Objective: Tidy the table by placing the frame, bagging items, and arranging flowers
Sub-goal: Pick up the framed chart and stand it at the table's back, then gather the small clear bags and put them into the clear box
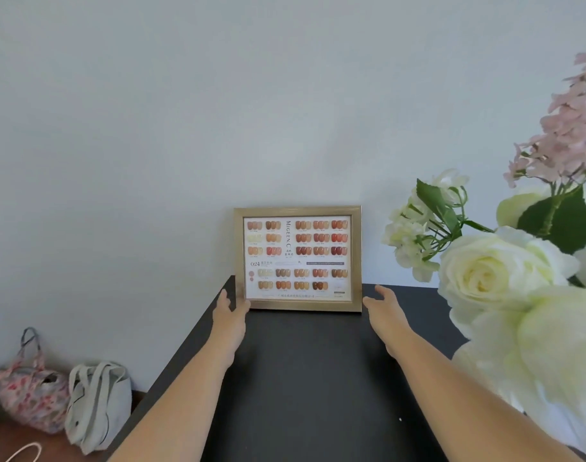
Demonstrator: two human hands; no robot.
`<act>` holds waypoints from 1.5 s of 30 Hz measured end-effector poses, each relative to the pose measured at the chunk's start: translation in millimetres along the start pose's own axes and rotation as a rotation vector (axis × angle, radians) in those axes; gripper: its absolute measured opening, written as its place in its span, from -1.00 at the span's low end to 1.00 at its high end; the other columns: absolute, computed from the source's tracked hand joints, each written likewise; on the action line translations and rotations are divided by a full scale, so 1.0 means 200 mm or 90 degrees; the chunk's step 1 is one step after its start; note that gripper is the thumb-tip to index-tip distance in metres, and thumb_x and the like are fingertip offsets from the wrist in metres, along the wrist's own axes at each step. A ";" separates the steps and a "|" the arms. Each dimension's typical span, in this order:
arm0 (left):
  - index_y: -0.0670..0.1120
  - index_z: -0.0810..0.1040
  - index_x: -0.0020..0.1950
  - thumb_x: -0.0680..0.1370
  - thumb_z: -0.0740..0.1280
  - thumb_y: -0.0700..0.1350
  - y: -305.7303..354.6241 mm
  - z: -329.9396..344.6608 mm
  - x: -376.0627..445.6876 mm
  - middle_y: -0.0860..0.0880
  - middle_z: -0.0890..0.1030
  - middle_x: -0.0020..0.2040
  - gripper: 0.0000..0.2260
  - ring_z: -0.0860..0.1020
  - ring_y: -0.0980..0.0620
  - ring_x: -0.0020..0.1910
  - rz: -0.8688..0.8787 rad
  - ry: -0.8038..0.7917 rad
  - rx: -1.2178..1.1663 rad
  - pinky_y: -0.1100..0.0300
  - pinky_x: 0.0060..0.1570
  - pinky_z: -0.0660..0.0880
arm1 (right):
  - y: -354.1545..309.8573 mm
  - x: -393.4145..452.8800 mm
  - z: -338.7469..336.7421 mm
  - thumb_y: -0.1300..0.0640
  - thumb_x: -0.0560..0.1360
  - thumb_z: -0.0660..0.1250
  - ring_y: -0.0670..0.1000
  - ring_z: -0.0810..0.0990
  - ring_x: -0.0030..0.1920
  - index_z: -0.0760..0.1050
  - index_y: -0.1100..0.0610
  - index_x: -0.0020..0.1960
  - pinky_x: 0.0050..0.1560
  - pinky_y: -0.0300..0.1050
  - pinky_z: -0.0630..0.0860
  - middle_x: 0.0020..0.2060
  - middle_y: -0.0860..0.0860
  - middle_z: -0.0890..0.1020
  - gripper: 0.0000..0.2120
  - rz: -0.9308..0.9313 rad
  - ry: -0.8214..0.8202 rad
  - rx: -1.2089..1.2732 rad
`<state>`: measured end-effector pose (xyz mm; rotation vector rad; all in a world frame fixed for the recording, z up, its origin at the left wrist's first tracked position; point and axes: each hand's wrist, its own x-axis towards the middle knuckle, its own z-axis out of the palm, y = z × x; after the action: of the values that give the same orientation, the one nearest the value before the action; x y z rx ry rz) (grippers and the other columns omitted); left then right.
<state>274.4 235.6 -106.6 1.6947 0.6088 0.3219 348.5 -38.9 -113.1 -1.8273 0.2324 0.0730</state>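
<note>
Head view of a dark table [311, 378] set against a pale wall [184, 111]. The frame [298, 258], gold-edged and holding a chart of nail-colour swatches, stands upright at the table's far edge, close to the wall or against it; which cannot be told. Its glass faces the camera.

Both arms reach forward across the table, one on each side of the frame. The left hand [229, 315] lies at the frame's lower left corner: the thumb touches the front of the bottom rail near that corner, and the fingers extend up beside the left edge. The hand is loosely open and does not close around the frame. The right hand [383, 310] lies just beside the lower right corner, fingers spread and palm turned toward the frame's edge; whether a fingertip touches the frame cannot be told. It holds nothing.

Flowers [505, 278] fill the right side of the view: large white roses nearest the camera, smaller white blooms with green leaves behind them, and a pink spray above. They stand well apart from the frame, to the right of the right arm.

Left of the table and below its top, a floral bag [31, 391] and a white bag [98, 401] rest side by side against the wall.
</note>
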 end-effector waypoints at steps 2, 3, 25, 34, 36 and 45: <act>0.13 0.16 0.57 0.63 0.28 -0.10 -0.05 0.00 -0.17 0.08 0.35 0.51 -0.45 0.35 -0.01 0.44 0.028 -0.003 -0.043 -0.02 0.38 0.27 | 0.05 -0.07 -0.03 0.11 0.56 0.25 0.08 0.40 0.35 0.27 -0.03 0.45 0.11 -0.10 0.30 0.41 0.05 0.38 -0.53 -0.024 -0.013 -0.006; 0.17 0.24 0.51 0.62 0.29 -0.12 -0.08 0.00 -0.26 0.15 0.41 0.43 -0.50 0.40 0.05 0.37 0.049 -0.008 -0.067 0.04 0.32 0.32 | 0.09 -0.12 -0.06 0.13 0.55 0.26 0.06 0.39 0.35 0.31 -0.04 0.42 0.13 -0.10 0.31 0.40 0.03 0.39 -0.55 -0.039 -0.015 -0.015; 0.33 0.44 0.19 0.18 0.55 0.35 -0.19 0.04 -1.41 0.37 0.15 0.44 -0.36 0.07 0.20 0.44 0.267 -0.504 0.564 0.04 0.39 0.15 | 0.35 -1.11 -1.19 -0.24 0.39 0.38 -0.20 0.38 0.26 0.34 -0.30 0.31 0.27 -0.21 0.30 0.23 -0.29 0.40 -0.48 -0.164 -0.456 -0.523; 0.26 0.40 0.25 0.17 0.48 0.43 -0.10 0.20 -1.57 0.17 0.39 0.05 -0.29 0.31 0.01 0.18 0.176 -0.372 0.626 -0.06 0.23 0.38 | 0.49 -1.15 -1.44 -0.21 0.38 0.43 -0.11 0.39 0.22 0.44 -0.23 0.29 0.23 -0.18 0.31 0.21 -0.21 0.37 -0.50 -0.258 -0.374 -0.611; 0.22 0.44 0.07 0.21 0.50 0.41 -0.07 0.24 -1.59 0.14 0.43 -0.02 -0.44 0.37 0.00 0.10 0.151 -0.368 0.643 -0.03 0.09 0.43 | 0.50 -1.17 -1.43 -0.19 0.36 0.46 -0.09 0.38 0.21 0.51 -0.21 0.22 0.27 -0.09 0.34 0.20 -0.17 0.38 -0.56 -0.272 -0.361 -0.592; 0.15 0.51 -0.01 0.27 0.61 0.09 0.06 0.41 -1.67 0.10 0.56 0.03 -0.59 0.55 0.10 -0.05 0.170 -0.353 0.577 0.16 -0.19 0.48 | 0.51 -1.22 -1.49 0.07 0.43 0.41 -0.08 0.58 -0.07 0.49 -0.06 -0.12 -0.08 -0.19 0.49 -0.12 -0.14 0.61 -0.89 -0.299 -0.251 -0.373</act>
<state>45.7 -20.1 -72.9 2.6050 0.0848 -0.2998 69.3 -321.2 -89.4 -2.3497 -0.5508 0.1834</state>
